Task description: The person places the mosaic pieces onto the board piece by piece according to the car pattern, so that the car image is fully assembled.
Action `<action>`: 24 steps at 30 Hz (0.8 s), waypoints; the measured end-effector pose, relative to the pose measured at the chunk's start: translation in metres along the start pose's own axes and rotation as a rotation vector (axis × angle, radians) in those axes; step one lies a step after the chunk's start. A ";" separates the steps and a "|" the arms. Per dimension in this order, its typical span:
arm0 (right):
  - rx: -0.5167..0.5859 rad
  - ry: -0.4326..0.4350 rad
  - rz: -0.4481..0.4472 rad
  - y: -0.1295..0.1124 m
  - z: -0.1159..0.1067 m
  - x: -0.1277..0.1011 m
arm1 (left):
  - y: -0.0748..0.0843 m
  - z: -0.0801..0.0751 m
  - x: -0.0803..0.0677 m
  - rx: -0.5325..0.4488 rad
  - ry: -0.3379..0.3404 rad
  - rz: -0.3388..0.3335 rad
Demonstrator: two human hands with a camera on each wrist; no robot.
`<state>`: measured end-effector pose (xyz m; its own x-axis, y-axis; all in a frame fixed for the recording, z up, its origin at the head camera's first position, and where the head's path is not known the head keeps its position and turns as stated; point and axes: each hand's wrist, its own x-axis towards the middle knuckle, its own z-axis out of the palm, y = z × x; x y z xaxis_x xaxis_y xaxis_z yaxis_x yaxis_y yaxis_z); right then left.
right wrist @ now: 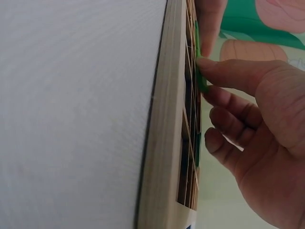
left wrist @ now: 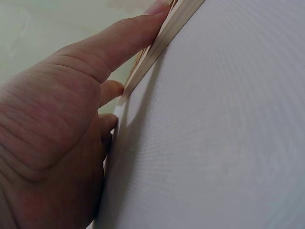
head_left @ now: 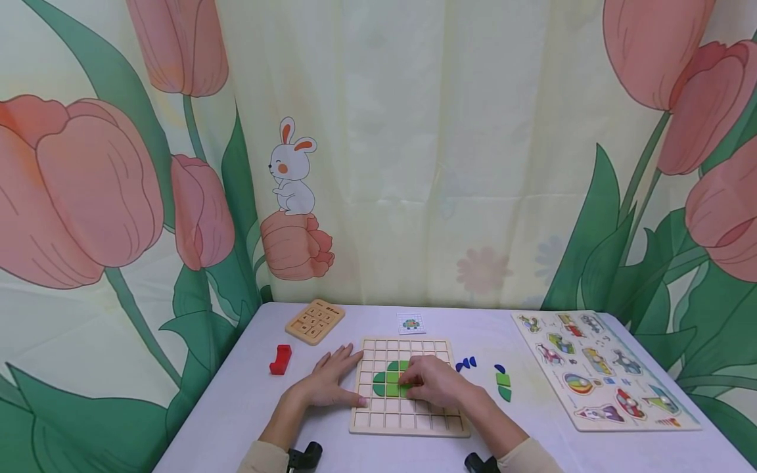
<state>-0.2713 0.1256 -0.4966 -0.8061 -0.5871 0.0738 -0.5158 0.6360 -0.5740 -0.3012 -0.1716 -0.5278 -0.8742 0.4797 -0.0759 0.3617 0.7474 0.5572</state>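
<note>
A wooden grid board [head_left: 408, 427] lies on the white table with several green pieces [head_left: 379, 382], some light and some dark, set near its middle. My left hand [head_left: 332, 382] rests at the board's left edge, its fingers spread, the thumb touching the rim. Over the grid, my right hand [head_left: 437, 382] pinches a green tile [right wrist: 202, 81] between thumb and fingertips. In the right wrist view the tile stands against the grid; its full shape is hidden. The left wrist view has the left thumb along the board's wooden side [left wrist: 162, 42].
Right of the board lie small blue pieces [head_left: 467, 363], light green squares [head_left: 503, 380] and a dark green piece [head_left: 504, 394]. A pattern card [head_left: 411, 323] lies behind. Further out are a red block [head_left: 280, 360], a wooden number board [head_left: 315, 322] and a picture puzzle [head_left: 594, 384].
</note>
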 end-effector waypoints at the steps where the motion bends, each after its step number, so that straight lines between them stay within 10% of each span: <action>1: -0.001 0.000 -0.002 0.000 0.000 0.000 | 0.000 0.000 0.000 0.000 0.000 0.000; 24: 0.009 0.227 0.032 0.009 -0.020 -0.023 | 0.003 0.000 0.000 0.011 0.004 0.003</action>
<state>-0.2638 0.1550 -0.4871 -0.8671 -0.4387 0.2361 -0.4872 0.6475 -0.5860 -0.3002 -0.1701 -0.5259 -0.8745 0.4798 -0.0708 0.3677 0.7510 0.5484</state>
